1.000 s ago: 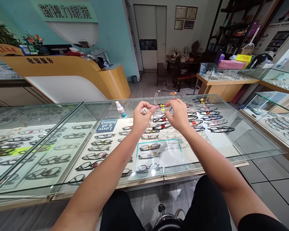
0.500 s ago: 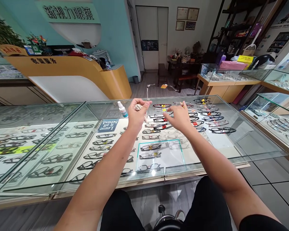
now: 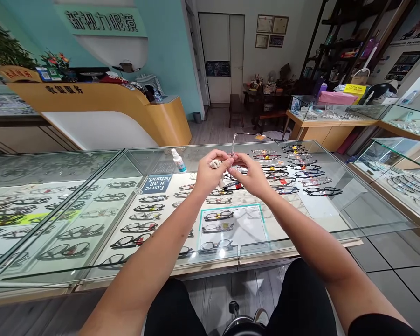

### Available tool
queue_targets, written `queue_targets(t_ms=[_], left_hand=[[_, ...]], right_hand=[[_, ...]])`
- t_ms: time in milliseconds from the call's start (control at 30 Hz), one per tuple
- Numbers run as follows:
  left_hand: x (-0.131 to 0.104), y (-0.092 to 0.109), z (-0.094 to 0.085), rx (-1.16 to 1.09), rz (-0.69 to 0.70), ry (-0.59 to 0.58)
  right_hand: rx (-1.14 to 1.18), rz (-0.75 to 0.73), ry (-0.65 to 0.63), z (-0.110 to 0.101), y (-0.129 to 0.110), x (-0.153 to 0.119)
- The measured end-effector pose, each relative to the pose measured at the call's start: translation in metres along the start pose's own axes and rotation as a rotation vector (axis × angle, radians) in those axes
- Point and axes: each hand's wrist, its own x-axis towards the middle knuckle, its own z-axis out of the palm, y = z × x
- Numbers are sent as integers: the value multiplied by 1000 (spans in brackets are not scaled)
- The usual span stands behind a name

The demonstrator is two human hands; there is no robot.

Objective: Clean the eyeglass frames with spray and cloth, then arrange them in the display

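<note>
Both my hands meet above the glass counter around a pair of eyeglasses (image 3: 246,134). One thin temple of the glasses, with an orange tag, reaches out to the right above my fingers; the rest of the frame is mostly hidden. My left hand (image 3: 210,173) is closed, with a bunched whitish cloth (image 3: 216,164) in its palm and fingertips on the glasses. My right hand (image 3: 251,176) pinches the glasses from the other side, its thumb near the left thumb. A white spray bottle (image 3: 178,161) with a blue base stands on the counter left of my hands.
The glass display counter (image 3: 244,249) holds rows of eyeglasses under its top, with a blue printed card (image 3: 156,183) among them. Another glass showcase (image 3: 402,170) stands at the right. Beyond are a wooden reception desk (image 3: 169,119) and a bench (image 3: 235,109).
My right hand has moved left and closed on the glasses beside my left hand. The left hand, with glasses and cloth, has shifted right and the glasses sit slightly lower.
</note>
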Motion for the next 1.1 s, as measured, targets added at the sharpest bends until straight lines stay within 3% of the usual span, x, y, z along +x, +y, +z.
queue_targets(t_ms=[100,200,367,467,567,667,767,833,967,1100], left_hand=[[3,-2,-8,104,22,39],[9,-13,-25,361,-38,57],[19,-50,-58,862,-362,-255],[19,-67,-66,943,-468,-334],[18,-65,-60,823,-308,-186],[18,-48,-43,487,-71,-75],[17,-30,-27,70,-170,-194],[17,-24,-22,-73,-254,-243],[17,-22,-24,-131,-316,-256],[19,-22,-25,-130,-294,-240]], right_hand=[[-7,22,54,-6,0,3],[70,72,68,-14,-3,7],[262,122,-9,-29,-14,14],[308,95,-29,-34,-20,15],[277,77,-54,-35,-23,14],[215,53,-84,-33,-22,13],[161,23,-103,-31,-21,12],[145,10,-114,-29,-21,11],[134,-13,-141,-25,-22,8],[160,-14,-155,-22,-24,6]])
